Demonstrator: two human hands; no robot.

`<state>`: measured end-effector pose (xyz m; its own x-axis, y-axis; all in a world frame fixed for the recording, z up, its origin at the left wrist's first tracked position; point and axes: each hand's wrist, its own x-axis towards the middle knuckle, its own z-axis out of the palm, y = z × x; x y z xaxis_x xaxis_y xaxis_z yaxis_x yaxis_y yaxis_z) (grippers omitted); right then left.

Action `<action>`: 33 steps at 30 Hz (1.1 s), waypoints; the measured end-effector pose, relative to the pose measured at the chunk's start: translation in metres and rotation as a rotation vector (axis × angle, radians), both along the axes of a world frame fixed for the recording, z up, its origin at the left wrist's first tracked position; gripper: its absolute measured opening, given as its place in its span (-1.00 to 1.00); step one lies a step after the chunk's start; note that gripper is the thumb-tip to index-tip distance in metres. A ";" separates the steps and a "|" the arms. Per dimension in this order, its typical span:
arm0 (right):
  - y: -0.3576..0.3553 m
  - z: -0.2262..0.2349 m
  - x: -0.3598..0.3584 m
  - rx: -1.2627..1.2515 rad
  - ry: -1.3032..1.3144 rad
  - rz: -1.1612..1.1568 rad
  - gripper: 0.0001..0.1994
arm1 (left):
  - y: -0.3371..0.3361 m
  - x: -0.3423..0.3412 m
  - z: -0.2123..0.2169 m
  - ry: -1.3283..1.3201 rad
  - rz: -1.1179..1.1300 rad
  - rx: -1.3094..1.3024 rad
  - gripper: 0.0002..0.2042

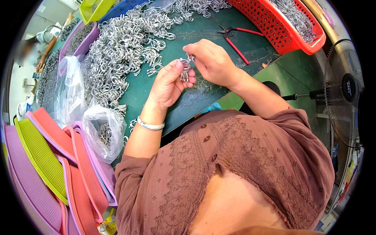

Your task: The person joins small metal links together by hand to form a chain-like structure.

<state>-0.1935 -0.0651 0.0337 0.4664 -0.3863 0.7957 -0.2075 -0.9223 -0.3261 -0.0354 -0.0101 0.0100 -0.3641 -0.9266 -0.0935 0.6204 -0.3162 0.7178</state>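
Note:
Over the near edge of the green table (196, 37), my left hand (166, 84) holds a small grey metal ring clip (185, 71) between thumb and fingers. My right hand (213, 64) meets it from the right, fingers pinched at the clip's upper edge on a small metal bit, whose kind is too small to tell. A large heap of similar ring clips (113, 51) spreads over the table to the left and beyond my hands. Red-handled cutting pliers (236, 50) lie with handles apart, to the right past my right hand.
A red basket (270, 25) of metal pieces stands far right, a floor fan (348, 88) beyond it. At left are a clear plastic bag (113, 147) with clips inside, stacked purple, pink and green baskets (41, 156), and a purple tub (84, 41). Another person (43, 37) sits far left.

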 end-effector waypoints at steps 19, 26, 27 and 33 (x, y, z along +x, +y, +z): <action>-0.003 -0.002 -0.009 1.368 -0.207 0.324 -0.68 | 0.000 0.001 0.002 -0.035 0.116 0.014 -0.75; -0.008 -0.010 -0.008 1.539 -0.376 0.431 -0.66 | -0.001 -0.001 0.001 -0.137 0.129 -0.012 -0.76; -0.007 -0.009 -0.008 1.528 -0.384 0.437 -0.66 | 0.000 -0.001 0.002 -0.141 0.130 -0.010 -0.76; -0.006 -0.006 -0.006 1.416 -0.378 0.397 -0.68 | -0.001 -0.002 0.003 -0.150 0.113 0.000 -0.79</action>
<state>-0.1993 -0.0712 0.0273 0.5805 -0.8140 -0.0187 0.2676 0.2125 -0.9398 -0.0374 -0.0106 0.0134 -0.2400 -0.9607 -0.1393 0.5380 -0.2511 0.8047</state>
